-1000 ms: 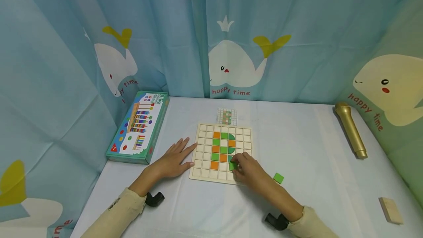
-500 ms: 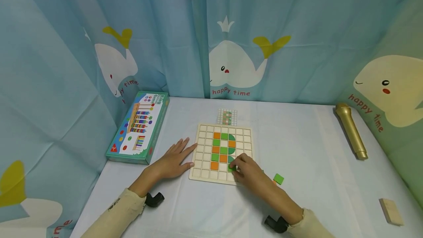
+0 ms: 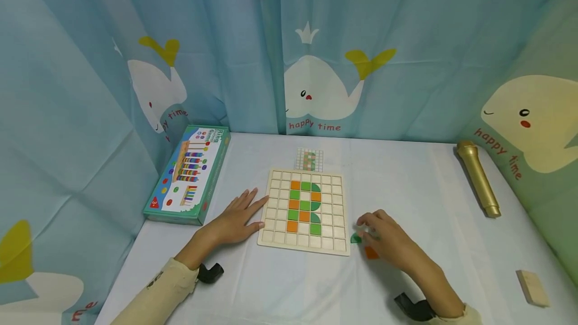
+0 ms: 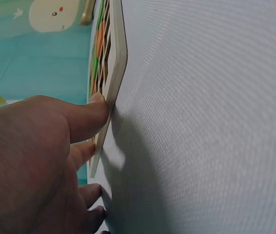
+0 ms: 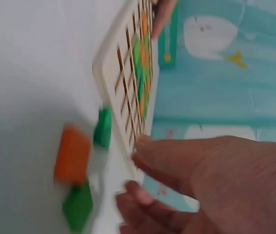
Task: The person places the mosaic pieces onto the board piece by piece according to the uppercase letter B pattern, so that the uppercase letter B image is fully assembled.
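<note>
A wooden grid board [image 3: 280, 237] lies on the table with orange, green and rounded dark green tiles set in its middle cells. My left hand [image 3: 237, 219] rests at its left edge, fingers spread; in the left wrist view the thumb [image 4: 91, 117] touches the board's rim. My right hand [image 3: 390, 239] hovers right of the board, fingers loosely bent and holding nothing. Below it lie an orange square tile [image 5: 73, 153], a rounded dark green tile [image 3: 355, 238] and a green tile [image 5: 78, 207], which the hand hides in the head view.
A small pattern card [image 3: 309, 159] lies against the board's far edge. A boxed ring game [image 3: 189, 174] stands at the left, a gold microphone-shaped object [image 3: 479, 179] at the far right. Nearer on the right is a wooden block [image 3: 533, 288]. Whale-print curtains surround the table.
My right hand has let go of a green square tile in the board's lower right of the pattern and moved right, over the loose tiles. The left hand has stayed put.
</note>
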Demonstrator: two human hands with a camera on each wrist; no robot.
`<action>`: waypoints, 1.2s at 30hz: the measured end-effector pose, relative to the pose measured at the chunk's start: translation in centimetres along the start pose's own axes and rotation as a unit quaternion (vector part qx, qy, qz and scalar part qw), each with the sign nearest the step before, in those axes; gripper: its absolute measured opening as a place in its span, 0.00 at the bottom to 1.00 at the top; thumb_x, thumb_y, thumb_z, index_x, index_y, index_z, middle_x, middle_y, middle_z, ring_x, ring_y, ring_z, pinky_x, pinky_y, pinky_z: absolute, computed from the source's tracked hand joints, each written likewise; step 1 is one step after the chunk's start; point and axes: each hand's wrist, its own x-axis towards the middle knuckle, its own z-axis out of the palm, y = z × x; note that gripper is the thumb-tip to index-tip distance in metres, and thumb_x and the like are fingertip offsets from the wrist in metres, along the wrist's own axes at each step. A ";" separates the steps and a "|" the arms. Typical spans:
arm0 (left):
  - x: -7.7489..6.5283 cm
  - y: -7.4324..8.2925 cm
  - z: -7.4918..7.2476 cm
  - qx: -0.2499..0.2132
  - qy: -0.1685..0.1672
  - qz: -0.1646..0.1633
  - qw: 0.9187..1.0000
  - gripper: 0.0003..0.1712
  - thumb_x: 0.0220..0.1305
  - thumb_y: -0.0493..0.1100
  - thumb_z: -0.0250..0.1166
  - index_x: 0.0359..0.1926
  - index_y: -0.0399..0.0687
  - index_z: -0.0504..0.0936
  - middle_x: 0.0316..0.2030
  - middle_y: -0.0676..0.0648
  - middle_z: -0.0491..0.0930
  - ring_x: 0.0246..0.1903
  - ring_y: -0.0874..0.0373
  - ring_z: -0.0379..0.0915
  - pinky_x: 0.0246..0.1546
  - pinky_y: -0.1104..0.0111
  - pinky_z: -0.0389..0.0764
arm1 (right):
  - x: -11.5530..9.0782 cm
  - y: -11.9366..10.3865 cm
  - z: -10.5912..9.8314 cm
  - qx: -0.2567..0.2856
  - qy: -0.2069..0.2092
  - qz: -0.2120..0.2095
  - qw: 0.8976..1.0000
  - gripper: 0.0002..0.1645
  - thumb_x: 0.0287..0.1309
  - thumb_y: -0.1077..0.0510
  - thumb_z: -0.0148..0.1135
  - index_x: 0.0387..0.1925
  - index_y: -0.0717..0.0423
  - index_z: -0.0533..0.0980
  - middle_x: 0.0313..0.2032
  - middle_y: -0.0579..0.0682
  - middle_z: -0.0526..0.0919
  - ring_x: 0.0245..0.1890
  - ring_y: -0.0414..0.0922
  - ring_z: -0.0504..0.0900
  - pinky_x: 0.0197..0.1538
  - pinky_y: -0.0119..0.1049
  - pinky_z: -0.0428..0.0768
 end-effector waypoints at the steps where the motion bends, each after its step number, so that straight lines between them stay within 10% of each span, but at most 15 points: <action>1: 0.0 0.0 0.0 -0.001 0.000 0.000 1.000 0.40 0.80 0.54 0.58 0.85 0.54 0.56 0.84 0.36 0.43 0.83 0.34 0.35 0.80 0.38 0.45 | -0.3 0.5 -0.4 -0.004 -0.010 0.012 1.000 0.14 0.70 0.57 0.69 0.54 0.55 0.80 0.50 0.55 0.78 0.45 0.47 0.78 0.46 0.45 0.82; 10: 0.0 -0.1 0.0 -0.003 0.001 0.001 1.000 0.40 0.79 0.54 0.59 0.84 0.54 0.56 0.84 0.36 0.44 0.83 0.35 0.35 0.80 0.38 0.45 | -1.3 3.2 -1.8 -0.008 -0.047 0.086 0.995 0.21 0.64 0.53 0.75 0.48 0.60 0.76 0.45 0.57 0.76 0.44 0.50 0.78 0.46 0.50 0.81; 36: 0.1 -0.1 0.1 0.007 -0.008 -0.008 1.000 0.40 0.80 0.56 0.57 0.85 0.57 0.54 0.85 0.38 0.42 0.84 0.36 0.34 0.81 0.39 0.44 | 1.0 3.9 1.0 -0.009 0.084 0.028 0.996 0.14 0.69 0.68 0.66 0.54 0.68 0.77 0.47 0.62 0.76 0.44 0.53 0.80 0.47 0.50 0.83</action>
